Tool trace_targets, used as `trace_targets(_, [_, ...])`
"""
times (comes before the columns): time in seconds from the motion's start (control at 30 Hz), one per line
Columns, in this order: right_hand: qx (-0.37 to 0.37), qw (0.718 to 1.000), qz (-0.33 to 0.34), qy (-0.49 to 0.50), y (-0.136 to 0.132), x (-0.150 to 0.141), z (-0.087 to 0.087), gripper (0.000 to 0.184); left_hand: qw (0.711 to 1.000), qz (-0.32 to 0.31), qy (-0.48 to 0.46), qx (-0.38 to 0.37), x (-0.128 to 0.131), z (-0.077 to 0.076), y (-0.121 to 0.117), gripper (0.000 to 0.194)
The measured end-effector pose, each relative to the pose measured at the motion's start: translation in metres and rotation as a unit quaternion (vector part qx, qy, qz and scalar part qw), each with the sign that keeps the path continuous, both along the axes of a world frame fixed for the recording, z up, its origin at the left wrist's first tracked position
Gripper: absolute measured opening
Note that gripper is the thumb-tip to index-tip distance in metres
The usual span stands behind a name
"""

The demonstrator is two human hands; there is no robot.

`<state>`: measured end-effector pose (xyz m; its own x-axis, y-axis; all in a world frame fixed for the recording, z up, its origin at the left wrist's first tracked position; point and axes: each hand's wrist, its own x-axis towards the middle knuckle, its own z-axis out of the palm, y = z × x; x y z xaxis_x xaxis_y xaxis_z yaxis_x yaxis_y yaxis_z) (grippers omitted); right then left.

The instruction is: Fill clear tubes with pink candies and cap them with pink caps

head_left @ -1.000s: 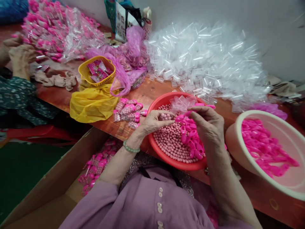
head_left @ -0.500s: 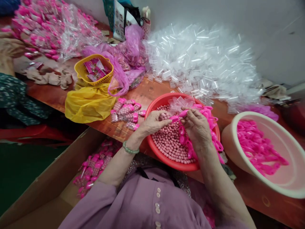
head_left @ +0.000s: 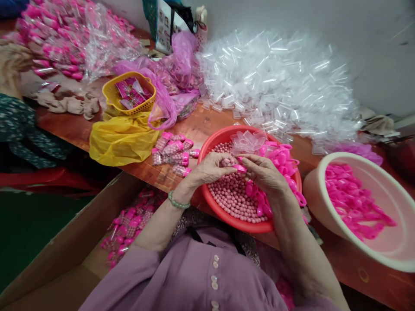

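Note:
Over a red basin (head_left: 218, 211), my left hand (head_left: 212, 168) is closed on a clear tube of pink beads (head_left: 228, 162). My right hand (head_left: 264, 172) pinches a bright pink cap (head_left: 240, 168) at the tube's open end; its fingertips meet those of my left hand. Loose pink beads (head_left: 231, 203) fill much of the basin. Clear empty tubes (head_left: 248, 140) lie at its far side, and more pink caps (head_left: 282, 157) are heaped at its right. Several capped tubes of beads (head_left: 173, 149) lie on the table left of the basin.
A cream basin (head_left: 319, 203) of pink caps stands at right. Behind lies a large heap of clear tubes (head_left: 279, 82). At left are a yellow basket (head_left: 112, 97), a yellow bag (head_left: 121, 140) and a co-worker's hands (head_left: 13, 62). An open cardboard box (head_left: 68, 246) holding filled tubes sits below the table edge.
My right hand has brought the pink cap leftward from the heap onto the tube's end. My left hand has stayed nearly in place with the tube. The camera view has shifted slightly.

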<state>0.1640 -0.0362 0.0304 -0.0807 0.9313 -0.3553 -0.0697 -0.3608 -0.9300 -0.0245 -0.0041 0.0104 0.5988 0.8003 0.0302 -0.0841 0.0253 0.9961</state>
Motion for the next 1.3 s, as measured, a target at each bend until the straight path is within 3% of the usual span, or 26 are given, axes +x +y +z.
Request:
trace_targets(0.23, [0.055, 0.995, 0.009, -0.079, -0.007, -0.003, 0.008, 0.038, 0.999, -0.009, -0.021, -0.035, 0.0, -0.005, 0.002, 0.034])
trace_targets(0.37, [0.019, 0.997, 0.043, -0.065, -0.01, -0.005, 0.007, 0.042, 0.993, -0.022, -0.053, -0.1, 0.001, -0.007, 0.003, 0.032])
trace_targets(0.47, [0.033, 0.999, -0.013, -0.04, -0.008, -0.001, 0.005, 0.042, 0.987, -0.004, -0.086, -0.135, -0.001, -0.005, 0.004, 0.042])
trace_targets(0.6, [0.067, 0.995, -0.069, -0.008, -0.002, 0.002, 0.005, 0.039, 0.967, -0.073, -0.14, -0.199, -0.005, -0.005, 0.011, 0.049])
trace_targets(0.77, [0.074, 0.994, -0.08, 0.008, -0.001, 0.002, 0.003, 0.039, 0.938, -0.124, -0.173, -0.274, -0.01, -0.007, 0.024, 0.074])
trace_targets(0.9, [0.108, 0.99, -0.088, -0.005, 0.001, 0.001, -0.002, 0.032, 0.934, -0.131, -0.18, -0.279, -0.012, -0.007, 0.026, 0.072])
trace_targets(1.1, [0.136, 0.99, -0.035, -0.011, 0.008, -0.001, 0.005, 0.03, 0.951, -0.098, -0.171, -0.236, -0.012, -0.005, 0.018, 0.042])
trace_targets(1.3, [0.13, 0.991, -0.01, -0.009, 0.01, 0.003, 0.012, 0.032, 0.949, -0.098, -0.188, -0.234, -0.011, -0.007, 0.017, 0.048])
